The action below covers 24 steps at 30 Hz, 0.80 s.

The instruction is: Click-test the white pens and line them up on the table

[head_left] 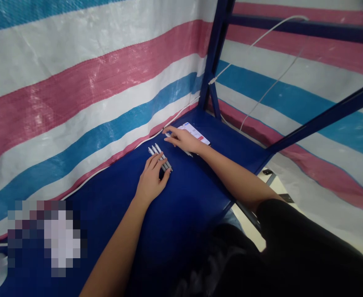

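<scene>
three pens point(160, 156) lie lined up under my left hand point(150, 179), fingers flat and open; my right hand point(183, 139), fingers loosely spread, touches another pen point(168, 134) beside them.

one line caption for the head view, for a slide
Left hand rests on grouped pens on a blue table; right hand touches another pen beside a phone.

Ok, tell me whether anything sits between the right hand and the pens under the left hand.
Nothing visible does. The right hand rests by the phone, touching one pen; bare blue table separates it from the grouped pens under the left hand.
</scene>
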Tool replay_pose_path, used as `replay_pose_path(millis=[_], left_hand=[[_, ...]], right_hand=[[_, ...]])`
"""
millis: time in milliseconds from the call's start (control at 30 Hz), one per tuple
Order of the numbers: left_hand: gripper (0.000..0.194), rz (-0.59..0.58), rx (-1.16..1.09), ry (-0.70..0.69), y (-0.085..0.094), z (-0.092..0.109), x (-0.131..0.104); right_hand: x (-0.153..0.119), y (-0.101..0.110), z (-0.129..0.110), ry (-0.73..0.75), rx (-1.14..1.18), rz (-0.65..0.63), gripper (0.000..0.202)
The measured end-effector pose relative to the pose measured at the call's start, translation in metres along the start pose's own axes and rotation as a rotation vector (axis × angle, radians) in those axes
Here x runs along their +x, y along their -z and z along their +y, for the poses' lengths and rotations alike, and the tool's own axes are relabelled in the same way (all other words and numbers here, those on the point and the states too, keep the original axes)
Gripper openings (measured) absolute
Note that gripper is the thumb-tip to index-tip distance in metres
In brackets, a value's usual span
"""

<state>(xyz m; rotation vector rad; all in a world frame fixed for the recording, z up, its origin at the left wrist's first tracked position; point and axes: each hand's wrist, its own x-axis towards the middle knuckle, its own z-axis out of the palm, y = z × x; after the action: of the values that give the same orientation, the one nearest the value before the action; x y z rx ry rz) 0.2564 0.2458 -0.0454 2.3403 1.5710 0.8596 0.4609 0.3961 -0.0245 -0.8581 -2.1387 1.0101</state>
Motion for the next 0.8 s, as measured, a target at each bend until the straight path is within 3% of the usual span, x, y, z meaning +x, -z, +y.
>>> replay_pose_path(millis=[467, 800], left_hand=[[0.033, -0.009, 0.001, -0.007, -0.0005, -0.0010, 0.0005], [0.035, -0.016, 0.024, -0.017, -0.0013, -0.0020, -0.0002]], right_hand=[[0.0067, 0.0003, 0.0019, -0.018, -0.059, 0.033, 0.031], [0.0081, -0.0025, 0.0056, 0.011, -0.063, 0.084, 0.021]])
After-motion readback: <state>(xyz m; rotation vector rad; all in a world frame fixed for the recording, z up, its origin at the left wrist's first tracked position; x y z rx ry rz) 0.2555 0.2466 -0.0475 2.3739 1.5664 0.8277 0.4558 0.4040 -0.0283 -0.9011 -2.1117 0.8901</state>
